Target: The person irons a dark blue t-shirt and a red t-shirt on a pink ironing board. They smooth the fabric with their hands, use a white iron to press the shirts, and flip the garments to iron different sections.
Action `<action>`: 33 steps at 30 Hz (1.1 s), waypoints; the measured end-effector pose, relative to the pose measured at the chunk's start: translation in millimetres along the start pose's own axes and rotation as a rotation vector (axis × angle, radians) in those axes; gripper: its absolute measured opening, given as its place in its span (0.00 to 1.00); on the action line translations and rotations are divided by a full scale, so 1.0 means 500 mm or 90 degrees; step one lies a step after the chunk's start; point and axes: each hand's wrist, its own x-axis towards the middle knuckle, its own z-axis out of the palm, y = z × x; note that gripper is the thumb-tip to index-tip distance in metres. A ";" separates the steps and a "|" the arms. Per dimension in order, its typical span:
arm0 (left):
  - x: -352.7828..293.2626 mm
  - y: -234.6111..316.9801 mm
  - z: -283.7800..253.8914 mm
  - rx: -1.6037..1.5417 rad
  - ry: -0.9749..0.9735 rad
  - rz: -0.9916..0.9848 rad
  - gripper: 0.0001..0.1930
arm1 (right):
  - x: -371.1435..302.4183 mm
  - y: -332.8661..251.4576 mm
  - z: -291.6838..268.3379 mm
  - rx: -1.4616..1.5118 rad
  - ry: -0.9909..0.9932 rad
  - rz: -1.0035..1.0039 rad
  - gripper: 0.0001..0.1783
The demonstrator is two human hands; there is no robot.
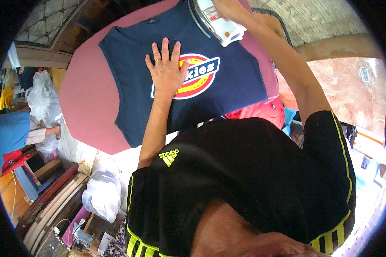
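A navy sleeveless shirt (133, 77) with a round red, yellow and white print lies spread over a mauve padded ironing board (88, 94). My left hand (167, 70) rests flat on it, fingers spread, covering the left part of the print. Near the top edge of the view, my right hand (229, 8) is closed around the handle of a clothes iron (223, 30) with a white body. The iron is over the shirt's far right part; its upper end and some of my right hand are cut off by the frame.
Red fabric (261, 113) bunches at the board's near right edge. Plastic bags (45, 96) hang at the left, and a white bag (103, 195) sits at the lower left. Another person in blue (8, 132) is at the far left. A reddish tabletop (339, 81) stands at the right.
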 end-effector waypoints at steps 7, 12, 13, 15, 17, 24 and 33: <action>-0.005 -0.003 -0.008 -0.034 -0.011 -0.037 0.35 | -0.075 0.033 -0.082 0.020 -0.215 -0.003 0.27; 0.005 0.009 -0.012 -0.045 -0.031 -0.032 0.36 | -0.034 0.059 -0.028 -0.018 0.058 -0.256 0.28; -0.001 0.009 -0.018 -0.035 -0.032 -0.042 0.35 | -0.014 0.022 -0.016 0.001 0.028 -0.239 0.27; -0.005 0.006 -0.019 -0.039 -0.021 -0.045 0.35 | 0.006 -0.032 -0.016 0.033 -0.031 -0.187 0.27; 0.000 0.009 -0.014 -0.016 -0.034 -0.035 0.35 | 0.071 0.009 0.012 0.048 -0.004 -0.303 0.26; -0.004 0.004 0.012 0.004 0.027 -0.026 0.34 | -0.006 -0.025 -0.057 0.073 -0.242 -0.141 0.23; -0.123 0.219 -0.013 -0.078 -0.076 -0.020 0.39 | -0.072 0.097 -0.075 -0.097 -0.098 -0.403 0.25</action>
